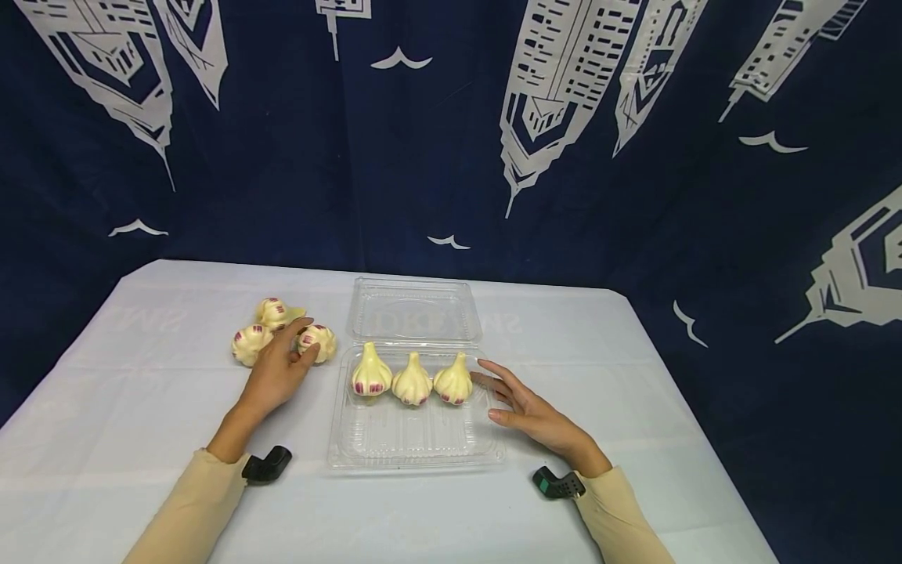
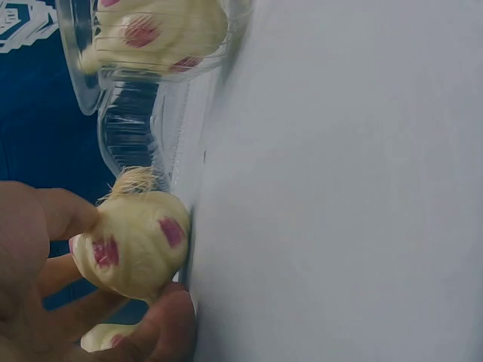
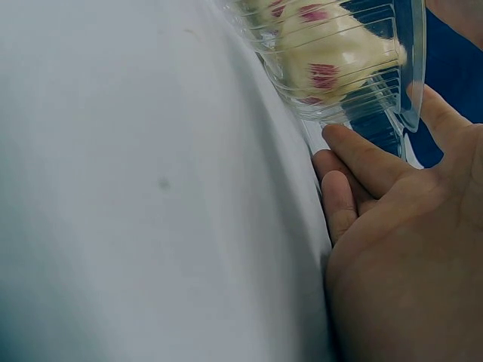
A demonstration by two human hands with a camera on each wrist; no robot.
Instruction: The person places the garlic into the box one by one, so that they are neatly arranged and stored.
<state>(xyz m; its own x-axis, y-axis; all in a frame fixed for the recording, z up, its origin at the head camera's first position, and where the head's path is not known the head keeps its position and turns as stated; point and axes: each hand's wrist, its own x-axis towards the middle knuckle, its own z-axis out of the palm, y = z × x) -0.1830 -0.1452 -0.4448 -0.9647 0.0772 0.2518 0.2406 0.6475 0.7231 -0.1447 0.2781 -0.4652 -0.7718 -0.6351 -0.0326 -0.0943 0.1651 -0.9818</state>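
The left hand (image 1: pixel 278 374) pinches a garlic bulb (image 1: pixel 319 343) between thumb and fingers, left of the clear plastic container; in the left wrist view this bulb (image 2: pixel 136 245) sits low by the white surface. Two other bulbs (image 1: pixel 250 345) (image 1: pixel 273 312) lie beside and behind the hand. Three bulbs (image 1: pixel 371 371) (image 1: pixel 412 381) (image 1: pixel 454 381) stand in a row in the rear half of the container's tray (image 1: pixel 416 456). With fingers extended, the right hand (image 1: pixel 539 419) is at the tray's right edge; in the right wrist view its fingertips are at the clear wall (image 3: pixel 411 68).
The container's opened lid (image 1: pixel 416 312) lies flat behind the tray. A white cloth (image 1: pixel 176 439) covers the table, and a dark blue patterned curtain (image 1: pixel 282 157) hangs behind its back edge. Black devices (image 1: pixel 266 465) (image 1: pixel 559 483) are worn at both wrists.
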